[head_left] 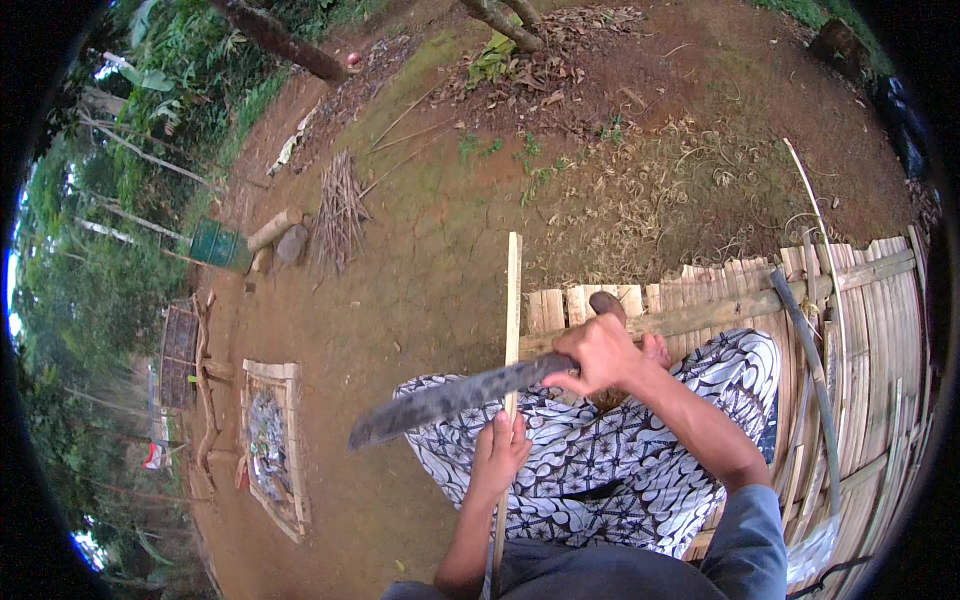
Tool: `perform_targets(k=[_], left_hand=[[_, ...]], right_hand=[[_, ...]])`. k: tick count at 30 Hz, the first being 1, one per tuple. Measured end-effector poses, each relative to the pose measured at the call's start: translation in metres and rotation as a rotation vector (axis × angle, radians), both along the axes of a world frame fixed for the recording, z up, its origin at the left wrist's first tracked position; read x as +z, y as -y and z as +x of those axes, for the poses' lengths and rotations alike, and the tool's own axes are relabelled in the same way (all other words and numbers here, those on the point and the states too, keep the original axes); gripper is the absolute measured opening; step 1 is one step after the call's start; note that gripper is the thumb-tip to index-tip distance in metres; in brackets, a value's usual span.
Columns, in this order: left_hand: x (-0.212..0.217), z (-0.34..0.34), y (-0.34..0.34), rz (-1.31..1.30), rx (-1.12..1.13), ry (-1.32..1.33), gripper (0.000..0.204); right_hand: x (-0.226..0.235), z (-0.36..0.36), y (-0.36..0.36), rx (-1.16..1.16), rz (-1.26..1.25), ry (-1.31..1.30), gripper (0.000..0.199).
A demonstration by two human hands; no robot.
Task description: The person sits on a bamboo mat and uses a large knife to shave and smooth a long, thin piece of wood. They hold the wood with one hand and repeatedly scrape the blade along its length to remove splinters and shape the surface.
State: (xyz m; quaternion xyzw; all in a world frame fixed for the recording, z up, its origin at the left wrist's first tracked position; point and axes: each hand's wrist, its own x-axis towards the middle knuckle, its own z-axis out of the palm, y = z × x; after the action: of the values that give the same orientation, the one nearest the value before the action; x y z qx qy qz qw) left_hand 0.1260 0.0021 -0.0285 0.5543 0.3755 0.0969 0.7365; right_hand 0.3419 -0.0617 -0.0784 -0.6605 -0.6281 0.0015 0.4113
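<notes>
My right hand (603,352) is closed round the dark wooden handle of a machete. Its broad, dark, stained blade (440,403) points left, over my lap. A long, narrow bamboo strip (514,290) runs upright through the middle of the view, and the blade lies across it; whether the edge touches it I cannot tell. Just below the blade, my left hand (498,455) grips the strip, whose lower end passes beside my body. A black-and-white patterned cloth (600,480) covers my crossed legs.
I sit on a bamboo-slat platform (870,330), where a grey curved pole (815,370) and thin strips lie at right. Shavings (690,180) litter the soil beyond. Leftwards are a stick bundle (341,210), a green drum (220,246) and a bamboo-framed pit of litter (270,440).
</notes>
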Motion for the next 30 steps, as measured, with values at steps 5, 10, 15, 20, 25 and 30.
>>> perform_targets(k=[5, 10, 15, 20, 25, 30], left_hand=[[0.004, 0.004, -0.011, -0.060, 0.030, -0.006, 0.041], [0.002, -0.003, -0.009, -0.066, 0.002, 0.006, 0.040], [0.000, -0.001, -0.005, -0.108, 0.005, 0.015, 0.039], [0.007, -0.001, -0.013, -0.122, 0.003, 0.032, 0.039], [0.001, 0.005, -0.006, -0.126, 0.001, -0.010, 0.037], [0.009, 0.008, -0.001, -0.104, 0.037, -0.042, 0.037]], right_hand=[[-0.002, 0.016, -0.011, -0.143, -0.134, -0.051, 0.054], [0.006, -0.004, 0.002, -0.037, -0.102, 0.051, 0.059], [-0.013, 0.021, -0.005, -0.153, -0.105, 0.005, 0.059], [-0.002, 0.014, -0.005, -0.140, -0.229, -0.053, 0.057], [-0.011, -0.013, -0.004, 0.021, -0.054, 0.040, 0.060], [-0.018, 0.017, -0.016, -0.161, -0.090, -0.143, 0.052]])
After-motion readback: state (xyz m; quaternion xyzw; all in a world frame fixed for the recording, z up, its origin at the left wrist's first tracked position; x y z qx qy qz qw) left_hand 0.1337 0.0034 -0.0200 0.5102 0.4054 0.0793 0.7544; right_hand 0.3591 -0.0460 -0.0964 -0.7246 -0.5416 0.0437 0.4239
